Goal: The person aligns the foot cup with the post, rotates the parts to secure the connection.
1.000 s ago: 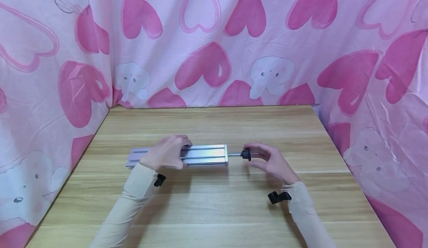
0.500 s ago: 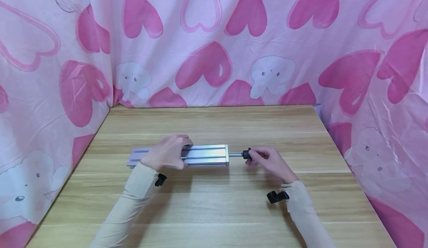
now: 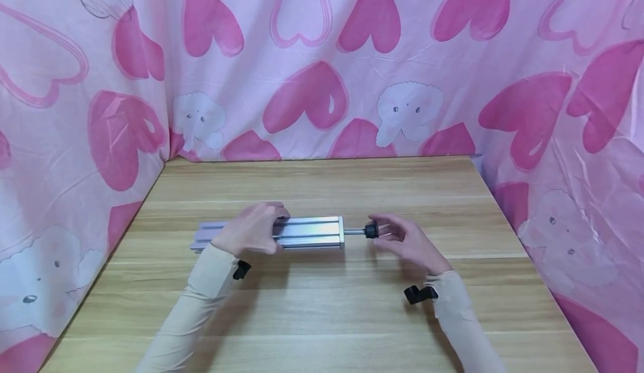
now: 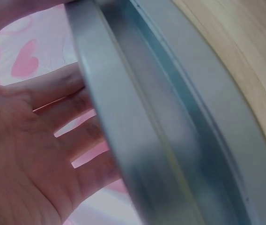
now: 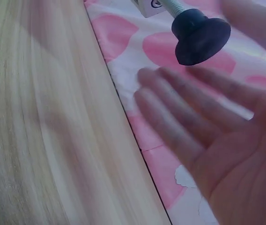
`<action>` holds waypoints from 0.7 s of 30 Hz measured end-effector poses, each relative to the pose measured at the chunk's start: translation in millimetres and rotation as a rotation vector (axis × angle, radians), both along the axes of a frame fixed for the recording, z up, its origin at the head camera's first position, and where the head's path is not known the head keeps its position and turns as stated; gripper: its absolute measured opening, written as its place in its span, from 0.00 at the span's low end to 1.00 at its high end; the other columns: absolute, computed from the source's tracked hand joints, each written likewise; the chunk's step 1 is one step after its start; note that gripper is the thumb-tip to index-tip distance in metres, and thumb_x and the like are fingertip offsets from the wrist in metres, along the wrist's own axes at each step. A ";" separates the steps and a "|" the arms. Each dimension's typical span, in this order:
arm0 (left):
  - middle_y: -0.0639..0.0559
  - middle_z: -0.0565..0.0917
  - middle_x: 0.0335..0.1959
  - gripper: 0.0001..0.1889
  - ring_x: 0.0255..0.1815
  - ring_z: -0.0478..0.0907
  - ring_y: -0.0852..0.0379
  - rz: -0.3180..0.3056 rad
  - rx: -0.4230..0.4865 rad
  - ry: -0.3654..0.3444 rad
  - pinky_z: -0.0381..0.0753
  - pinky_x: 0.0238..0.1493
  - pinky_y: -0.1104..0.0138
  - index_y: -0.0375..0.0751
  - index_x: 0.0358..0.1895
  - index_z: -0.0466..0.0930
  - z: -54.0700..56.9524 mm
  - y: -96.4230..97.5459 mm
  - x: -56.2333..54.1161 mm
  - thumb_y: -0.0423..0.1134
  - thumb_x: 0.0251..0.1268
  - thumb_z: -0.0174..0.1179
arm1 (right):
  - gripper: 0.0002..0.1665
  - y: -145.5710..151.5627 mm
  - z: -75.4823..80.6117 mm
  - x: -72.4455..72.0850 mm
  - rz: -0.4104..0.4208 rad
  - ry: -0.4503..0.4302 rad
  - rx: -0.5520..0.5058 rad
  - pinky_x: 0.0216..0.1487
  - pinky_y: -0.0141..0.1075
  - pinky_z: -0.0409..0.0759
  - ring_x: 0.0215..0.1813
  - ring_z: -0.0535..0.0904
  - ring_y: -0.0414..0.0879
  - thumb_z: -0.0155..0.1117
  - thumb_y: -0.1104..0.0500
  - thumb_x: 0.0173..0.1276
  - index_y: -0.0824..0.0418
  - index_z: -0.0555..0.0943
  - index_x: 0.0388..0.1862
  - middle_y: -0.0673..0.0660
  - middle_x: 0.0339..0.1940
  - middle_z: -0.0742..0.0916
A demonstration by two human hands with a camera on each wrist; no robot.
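A silver aluminium extrusion [image 3: 312, 233] with long grooves lies across the table, held across its width by my left hand [image 3: 254, 230]. The left wrist view shows the grooved extrusion [image 4: 156, 117] close up, the fingers reaching behind its edge. From the right end plate a threaded rod [image 3: 354, 231] sticks out, tipped with a black levelling foot [image 3: 371, 231]. My right hand [image 3: 410, 241] is beside that foot, thumb and fingers parted. In the right wrist view the black foot [image 5: 201, 40] hangs between the thumb and spread fingers, with a gap around it.
The wood-grain table [image 3: 322, 311] runs back to a pink curtain [image 3: 312, 99] printed with hearts, which also closes off both sides. Black wrist mounts [image 3: 420, 294] stick out by the cuffs.
Half a second ago my right fingers pinched the black foot; now they have let go and spread apart, as they were a second ago. The left hand and extrusion stay in place.
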State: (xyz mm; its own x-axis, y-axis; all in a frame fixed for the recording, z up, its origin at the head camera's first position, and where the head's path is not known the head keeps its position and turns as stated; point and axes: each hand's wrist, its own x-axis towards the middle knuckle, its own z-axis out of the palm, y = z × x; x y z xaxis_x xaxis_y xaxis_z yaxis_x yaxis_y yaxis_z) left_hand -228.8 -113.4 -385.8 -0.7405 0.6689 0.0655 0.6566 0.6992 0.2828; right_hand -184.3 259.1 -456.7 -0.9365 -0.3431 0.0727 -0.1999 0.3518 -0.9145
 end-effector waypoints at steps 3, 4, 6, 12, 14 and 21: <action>0.48 0.87 0.42 0.27 0.37 0.79 0.57 0.004 0.002 -0.002 0.83 0.46 0.60 0.37 0.47 0.85 0.5 -0.1 0.2 0.41 0.35 0.75 | 0.35 -0.2 1.3 0.8 0.036 0.034 -0.069 0.60 0.42 0.81 0.58 0.84 0.51 0.73 0.63 0.63 0.51 0.75 0.69 0.60 0.63 0.83; 0.48 0.87 0.42 0.27 0.37 0.79 0.57 0.007 0.001 -0.003 0.83 0.46 0.60 0.37 0.47 0.85 0.8 0.2 0.5 0.41 0.35 0.75 | 0.35 -0.2 1.4 0.8 0.043 0.047 -0.082 0.61 0.42 0.81 0.58 0.84 0.51 0.73 0.64 0.62 0.52 0.76 0.69 0.60 0.63 0.83; 0.49 0.87 0.42 0.27 0.37 0.79 0.57 0.006 0.000 -0.004 0.83 0.46 0.60 0.37 0.47 0.85 0.2 0.6 0.6 0.41 0.35 0.75 | 0.34 -0.1 1.2 1.0 0.037 0.063 -0.091 0.60 0.41 0.81 0.57 0.84 0.49 0.73 0.65 0.62 0.53 0.77 0.67 0.59 0.62 0.84; 0.49 0.87 0.41 0.27 0.36 0.78 0.58 0.001 -0.002 -0.007 0.82 0.44 0.61 0.37 0.46 0.85 -1.0 1.4 -0.1 0.41 0.34 0.74 | 0.27 0.2 -0.1 0.5 -0.001 0.040 -0.072 0.53 0.35 0.84 0.50 0.88 0.47 0.69 0.57 0.68 0.58 0.79 0.65 0.58 0.54 0.88; 0.49 0.87 0.41 0.27 0.36 0.78 0.58 -0.003 0.002 -0.005 0.82 0.44 0.61 0.37 0.46 0.85 -1.3 1.3 -0.6 0.40 0.34 0.74 | 0.25 -0.1 -0.6 0.1 -0.008 0.012 -0.076 0.51 0.35 0.84 0.47 0.89 0.49 0.66 0.54 0.71 0.62 0.80 0.64 0.59 0.50 0.89; 0.49 0.87 0.42 0.28 0.36 0.78 0.58 -0.017 0.005 0.010 0.83 0.45 0.61 0.37 0.46 0.85 -1.5 2.0 -0.6 0.41 0.33 0.74 | 0.20 -2.9 -1.1 -2.2 0.003 -0.017 -0.078 0.41 0.47 0.87 0.36 0.89 0.58 0.55 0.52 0.79 0.67 0.84 0.50 0.61 0.37 0.91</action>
State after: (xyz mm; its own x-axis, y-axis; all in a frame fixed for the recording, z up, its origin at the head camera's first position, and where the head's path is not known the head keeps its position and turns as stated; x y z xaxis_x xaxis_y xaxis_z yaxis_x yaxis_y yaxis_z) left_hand -229.4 -111.4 -387.3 -0.7285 0.6808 0.0762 0.6710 0.6867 0.2798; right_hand -186.5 256.2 -457.8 -0.9366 -0.3402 0.0835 -0.1852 0.2785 -0.9424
